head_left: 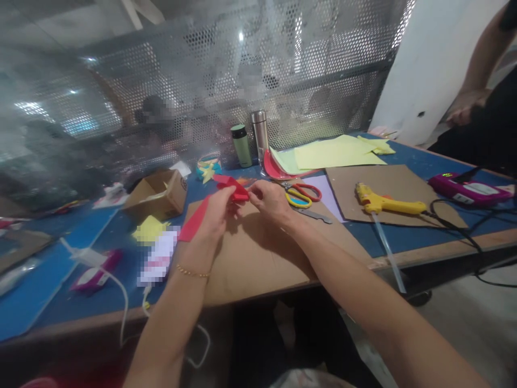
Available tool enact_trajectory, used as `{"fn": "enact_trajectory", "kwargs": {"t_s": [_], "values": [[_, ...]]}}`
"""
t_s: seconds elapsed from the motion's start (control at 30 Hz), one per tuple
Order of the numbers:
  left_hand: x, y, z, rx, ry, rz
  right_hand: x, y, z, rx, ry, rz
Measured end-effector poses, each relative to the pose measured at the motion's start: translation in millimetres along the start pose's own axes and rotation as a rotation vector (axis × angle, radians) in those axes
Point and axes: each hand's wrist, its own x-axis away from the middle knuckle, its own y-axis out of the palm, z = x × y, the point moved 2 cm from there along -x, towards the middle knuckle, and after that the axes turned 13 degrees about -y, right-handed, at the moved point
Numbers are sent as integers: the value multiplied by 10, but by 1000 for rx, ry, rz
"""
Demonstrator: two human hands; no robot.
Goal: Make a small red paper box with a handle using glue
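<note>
Above a cardboard sheet (258,264), my left hand (220,210) is closed on a folded piece of red felt or paper (234,188); I cannot tell which material. My right hand (270,198) pinches at the right edge of that red piece, fingertips together. Under my left wrist lies a second red strip (194,222). Scissors with red and yellow handles (309,193) rest just right of my right hand, beside a grey metal blade-like tool (317,216).
A yellow glue gun (388,205) lies on another cardboard piece (407,183), its cable trailing right. A green flask (241,146), a steel flask (260,132) and yellow sheets (335,153) stand or lie behind. Left are a cardboard box (155,194) and a purple device (97,272). A person's arm (480,70) shows right.
</note>
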Motion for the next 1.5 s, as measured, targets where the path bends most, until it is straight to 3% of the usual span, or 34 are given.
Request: {"fn": "enact_trajectory", "kwargs": {"t_s": [0.4,0.6,0.9,1.17,1.37,1.5], "values": [[47,-37,89,30,-21,-92,-16,-57,-9,-74,44,11],[74,-17,91,39,-1,-14,-29,-58,-36,-49,17,-37],[73,-29,121,69,-5,19,-11,-47,-34,-199,-61,-83],[44,-38,98,22,0,18,0,-22,-22,17,-178,-23],[70,-15,98,-1,3,1,25,14,-13,38,-246,83],[85,3,104,-7,0,25,24,32,8,6,-266,70]]}}
